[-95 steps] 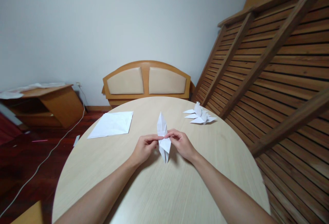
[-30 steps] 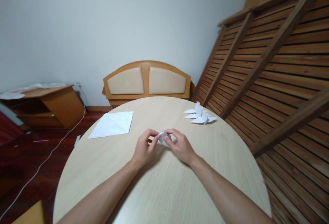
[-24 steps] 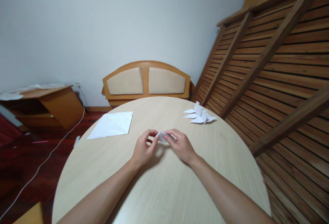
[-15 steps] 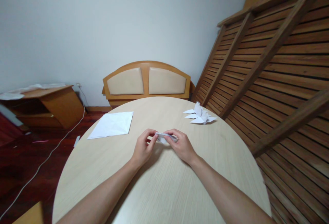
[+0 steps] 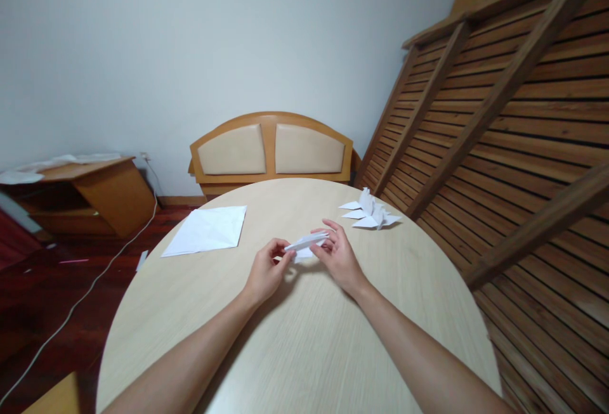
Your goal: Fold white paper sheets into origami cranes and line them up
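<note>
A small piece of folded white paper (image 5: 304, 246) is held just above the round table (image 5: 304, 350), between my two hands. My left hand (image 5: 269, 269) pinches its left end between thumb and fingers. At the right end, my right hand (image 5: 339, 258) grips it with the thumb in front, its upper fingers raised and spread behind. Beyond my right hand, several folded paper birds (image 5: 370, 212) sit in a cluster near the table's far right edge. A stack of white paper sheets (image 5: 207, 231) lies flat to the left of my hands.
A wooden headboard with two padded panels (image 5: 271, 148) stands behind the table. Slatted wooden boards (image 5: 514, 129) lean along the right side. A low wooden cabinet (image 5: 90, 195) is at the left, and a white cable (image 5: 90, 287) runs over the dark red floor.
My right hand has opened its upper fingers and lifted them. The folded paper is now tilted, its right end higher, and shows more of its surface. My left hand has barely moved.
</note>
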Action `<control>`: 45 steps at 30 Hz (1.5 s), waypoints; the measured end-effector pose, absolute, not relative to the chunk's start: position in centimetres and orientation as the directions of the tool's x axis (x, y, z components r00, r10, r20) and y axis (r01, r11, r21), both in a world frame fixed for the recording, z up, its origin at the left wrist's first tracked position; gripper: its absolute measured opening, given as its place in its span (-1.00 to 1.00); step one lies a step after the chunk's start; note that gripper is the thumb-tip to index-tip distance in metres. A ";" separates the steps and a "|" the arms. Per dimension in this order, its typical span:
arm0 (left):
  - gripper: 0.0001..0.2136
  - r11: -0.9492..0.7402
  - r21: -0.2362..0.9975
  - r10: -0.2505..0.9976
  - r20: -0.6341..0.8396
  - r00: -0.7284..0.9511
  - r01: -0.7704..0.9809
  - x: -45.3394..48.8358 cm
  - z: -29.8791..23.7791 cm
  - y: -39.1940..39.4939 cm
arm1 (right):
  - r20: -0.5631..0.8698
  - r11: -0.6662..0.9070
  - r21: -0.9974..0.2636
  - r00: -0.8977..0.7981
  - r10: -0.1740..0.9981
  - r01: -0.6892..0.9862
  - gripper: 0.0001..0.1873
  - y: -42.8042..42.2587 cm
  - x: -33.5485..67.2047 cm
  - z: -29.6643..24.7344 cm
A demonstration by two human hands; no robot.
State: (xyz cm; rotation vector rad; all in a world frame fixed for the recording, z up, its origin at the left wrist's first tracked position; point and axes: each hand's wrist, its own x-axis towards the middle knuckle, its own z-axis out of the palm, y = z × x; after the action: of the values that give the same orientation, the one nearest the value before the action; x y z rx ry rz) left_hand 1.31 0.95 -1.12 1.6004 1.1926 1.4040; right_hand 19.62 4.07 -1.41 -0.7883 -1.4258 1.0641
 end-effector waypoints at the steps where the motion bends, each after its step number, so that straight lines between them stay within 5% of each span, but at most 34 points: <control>1: -0.71 -0.341 0.924 0.936 0.350 -0.025 0.171 1.3 -1.1 1.0 | 0.362 0.343 -0.930 -0.172 0.916 -0.129 -0.22 4.1 19.5 -1.6; 4: -0.69 -0.335 0.935 0.940 0.340 -0.028 0.113 1.3 -1.2 1.2 | 0.325 0.300 -0.944 -0.244 0.914 -0.135 -0.22 3.9 19.0 -2.1; 9: -0.68 -0.326 0.944 0.945 0.326 0.011 0.056 1.3 -1.6 1.2 | 0.300 0.283 -0.954 -0.287 0.910 -0.098 -0.61 3.6 18.7 -2.1; 14: -0.64 -0.287 0.956 0.955 0.281 0.099 0.060 1.5 -1.5 1.1 | 0.314 0.316 -0.948 -0.269 0.910 -0.039 -0.75 3.9 19.2 -1.6; 30: -0.56 -0.141 0.989 0.974 0.145 0.174 -0.038 1.4 -2.2 1.1 | 0.264 0.269 -0.963 -0.281 0.923 -0.021 -0.69 3.9 19.4 -1.4; 45: -0.64 -0.215 0.972 0.962 0.195 0.191 0.094 1.4 -1.8 0.8 | 0.248 0.251 -0.968 -0.301 0.921 -0.028 -0.66 3.8 19.6 -1.1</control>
State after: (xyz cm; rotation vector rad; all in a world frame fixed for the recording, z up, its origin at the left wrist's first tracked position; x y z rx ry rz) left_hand 1.42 0.76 -1.77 1.5263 1.0481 1.1632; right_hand 19.61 3.81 -1.09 -0.8627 -1.5478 1.2227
